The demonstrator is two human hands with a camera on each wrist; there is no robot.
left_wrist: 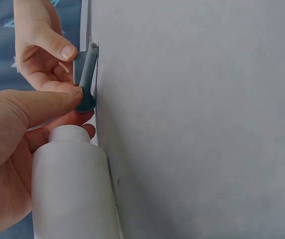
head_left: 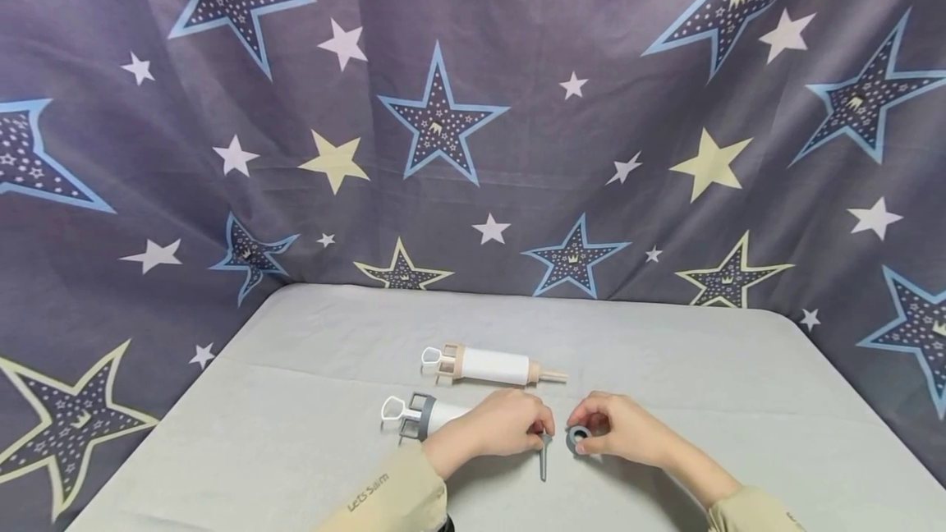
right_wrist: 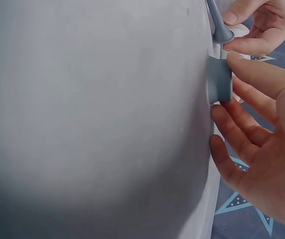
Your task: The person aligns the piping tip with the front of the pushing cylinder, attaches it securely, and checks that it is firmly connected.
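Observation:
My left hand pinches a thin grey-blue nozzle by its flared end, the narrow tip pointing toward me. Just right of it, my right hand holds a grey-blue ring-shaped cap between thumb and fingers; its round opening shows in the head view. In the right wrist view, the nozzle and the cap are close together but apart. Partly under my left hand lies a white syringe-like tube with a grey collar and a white loop handle. Its bare neck shows in the left wrist view.
A second syringe-like tube, with beige collar, beige nozzle and white loop handle, lies behind the first one. Both rest on a light grey covered table. A purple-grey curtain with stars hangs behind the table and along its sides.

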